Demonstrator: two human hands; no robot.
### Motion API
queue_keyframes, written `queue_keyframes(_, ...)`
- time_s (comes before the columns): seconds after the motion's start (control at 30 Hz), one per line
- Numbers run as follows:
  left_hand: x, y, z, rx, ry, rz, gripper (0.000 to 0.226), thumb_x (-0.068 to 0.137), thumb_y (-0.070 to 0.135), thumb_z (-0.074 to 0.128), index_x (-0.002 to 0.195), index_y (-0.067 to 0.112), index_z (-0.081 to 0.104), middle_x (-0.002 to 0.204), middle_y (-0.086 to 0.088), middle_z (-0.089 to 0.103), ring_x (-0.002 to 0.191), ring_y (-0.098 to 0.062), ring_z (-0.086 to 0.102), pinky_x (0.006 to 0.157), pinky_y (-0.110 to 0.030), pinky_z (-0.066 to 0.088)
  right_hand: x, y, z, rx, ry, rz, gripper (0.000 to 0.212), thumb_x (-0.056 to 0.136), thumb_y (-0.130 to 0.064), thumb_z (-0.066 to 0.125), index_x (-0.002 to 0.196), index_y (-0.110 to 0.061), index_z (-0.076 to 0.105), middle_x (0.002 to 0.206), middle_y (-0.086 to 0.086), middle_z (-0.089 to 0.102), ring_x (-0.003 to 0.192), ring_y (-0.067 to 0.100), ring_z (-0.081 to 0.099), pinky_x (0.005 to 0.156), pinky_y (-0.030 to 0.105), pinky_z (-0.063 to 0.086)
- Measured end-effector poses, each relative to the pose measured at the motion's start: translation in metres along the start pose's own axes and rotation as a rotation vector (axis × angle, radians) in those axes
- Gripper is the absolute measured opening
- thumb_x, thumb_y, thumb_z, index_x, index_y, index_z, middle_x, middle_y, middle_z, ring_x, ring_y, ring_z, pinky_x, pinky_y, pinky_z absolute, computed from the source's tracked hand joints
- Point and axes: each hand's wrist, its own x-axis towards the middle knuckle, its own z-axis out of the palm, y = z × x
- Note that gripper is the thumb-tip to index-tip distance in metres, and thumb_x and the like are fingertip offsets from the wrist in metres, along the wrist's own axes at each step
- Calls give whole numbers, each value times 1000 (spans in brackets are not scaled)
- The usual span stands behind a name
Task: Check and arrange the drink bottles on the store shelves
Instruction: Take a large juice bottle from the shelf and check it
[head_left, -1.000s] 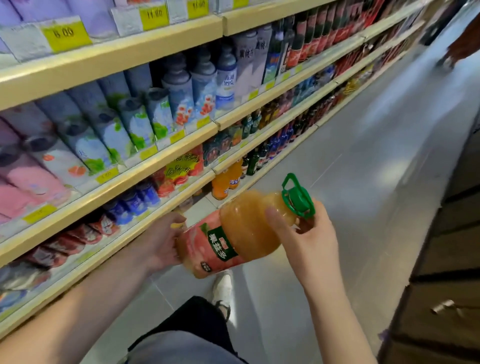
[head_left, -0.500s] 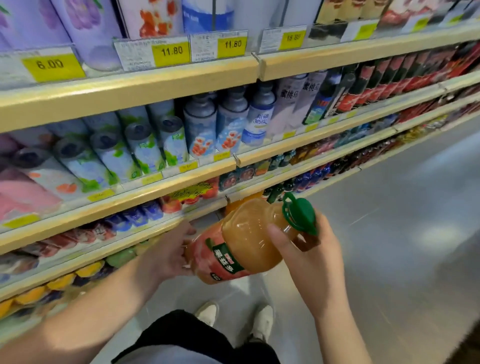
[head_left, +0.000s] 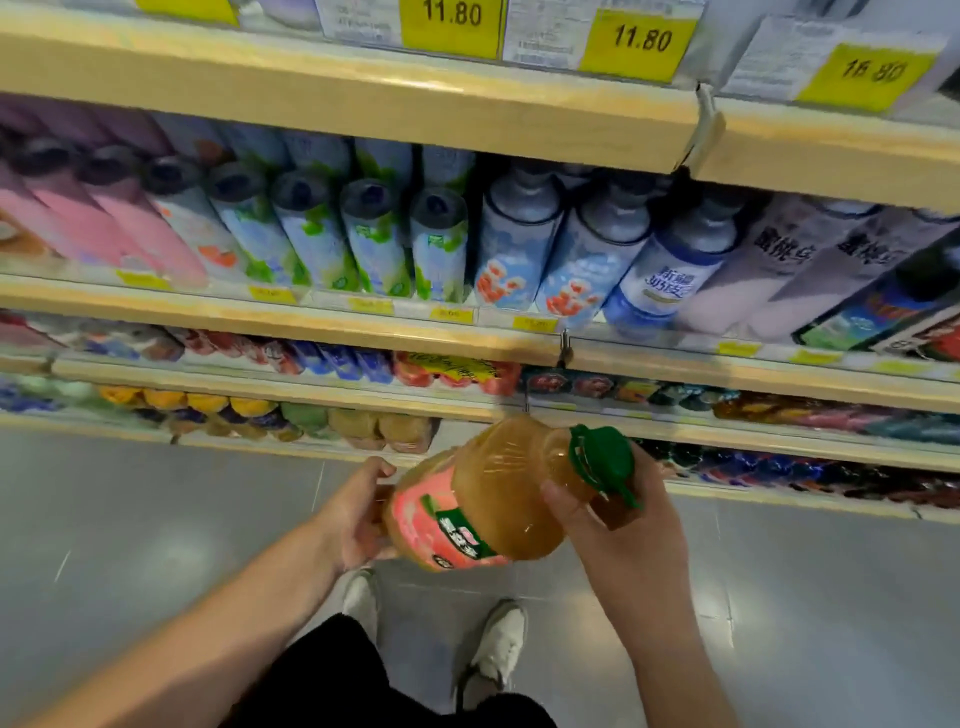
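A large juice bottle (head_left: 498, 493) with amber liquid, a pink label and a green handled cap lies tilted in front of me, cap to the right. My left hand (head_left: 353, 514) cups its base from the left. My right hand (head_left: 618, 525) grips its neck just under the cap. The bottle hangs over the floor, in front of the lowest shelves (head_left: 291, 392). Rows of drink bottles (head_left: 374, 244) fill the shelves ahead.
Wooden shelf edges carry yellow price tags (head_left: 641, 41). Small orange and green bottles (head_left: 249, 410) stand on the bottom shelf left of the juice bottle, dark ones to the right. Grey floor (head_left: 130, 519) lies below, with my white shoes (head_left: 498, 644) in it.
My view has turned left to face the shelves squarely. The juice bottle has stayed in both hands, tilted the same way, and now sits closer to the lower shelves.
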Motion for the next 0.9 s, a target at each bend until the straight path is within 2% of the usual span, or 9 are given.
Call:
queue_keyframes(0.17, 49, -16, -4, -94, 44, -8, 29, 93, 35, 41, 93, 10, 56, 86, -14, 60, 80, -27, 56, 77, -38, 48, 36, 38, 16, -32, -73, -32, 58, 56, -68, 81, 106, -75, 53, 109, -44, 63, 102, -17, 63, 81, 15, 49)
queue_keyframes(0.3, 112, -31, -18, -120, 59, 12, 19, 91, 29, 44, 76, 18, 49, 60, -6, 56, 60, -22, 54, 59, -28, 50, 61, 91, 46, -41, -74, -97, 54, 62, -66, 86, 107, -72, 57, 110, -39, 67, 104, -12, 65, 73, 2, 49)
queue_keyframes(0.37, 150, -42, -27, -144, 66, 23, 18, 90, 26, 44, 73, 19, 46, 51, -3, 53, 53, -20, 52, 54, -27, 50, 71, 127, 62, -35, -79, -131, 57, 60, -65, 86, 110, -68, 60, 112, -33, 69, 105, -8, 67, 79, 7, 52)
queue_keyframes(0.43, 192, -54, -36, -163, 76, 25, 17, 90, 21, 43, 73, 18, 43, 47, -3, 53, 51, -21, 52, 52, -29, 52, 83, 163, 78, -28, -68, -134, 63, 54, -68, 86, 112, -67, 60, 112, -32, 70, 105, -8, 67, 82, 11, 53)
queue_keyframes(0.6, 303, -82, -47, -181, 102, 31, 14, 90, 11, 37, 78, 16, 41, 53, -8, 59, 48, -23, 62, 52, -40, 57, 118, 254, 118, -97, -61, -280, 59, 56, -65, 86, 110, -64, 61, 107, -35, 70, 98, -12, 68, 72, -1, 47)
queue_keyframes(0.67, 345, -90, -49, -203, 76, 33, 10, 91, 13, 36, 87, 14, 44, 69, -13, 64, 67, -30, 64, 57, -46, 59, 134, 287, 132, -112, -61, -332, 55, 60, -63, 86, 110, -62, 62, 108, -34, 70, 99, -10, 68, 73, 0, 47)
queue_keyframes(0.77, 405, -99, -51, -181, 53, 59, 16, 92, 17, 36, 82, 12, 49, 78, -16, 60, 83, -32, 59, 89, -60, 54, 159, 330, 151, -123, -83, -416, 51, 68, -54, 89, 110, -60, 62, 109, -32, 70, 101, -9, 68, 75, 0, 48)
queue_keyframes(0.83, 434, -100, -50, -179, 42, 106, 23, 93, 16, 36, 73, 14, 48, 65, -14, 57, 71, -30, 55, 86, -54, 53, 174, 354, 163, -70, -104, -455, 52, 66, -50, 92, 110, -56, 65, 109, -26, 73, 102, -2, 70, 78, 5, 52)
queue_keyframes(0.9, 458, -98, -50, -217, -7, 159, 25, 94, 13, 35, 71, 17, 40, 54, -10, 46, 52, -21, 44, 62, -32, 44, 187, 372, 173, -54, -102, -502, 54, 63, -45, 93, 109, -58, 66, 108, -27, 73, 101, -3, 71, 80, 6, 52)
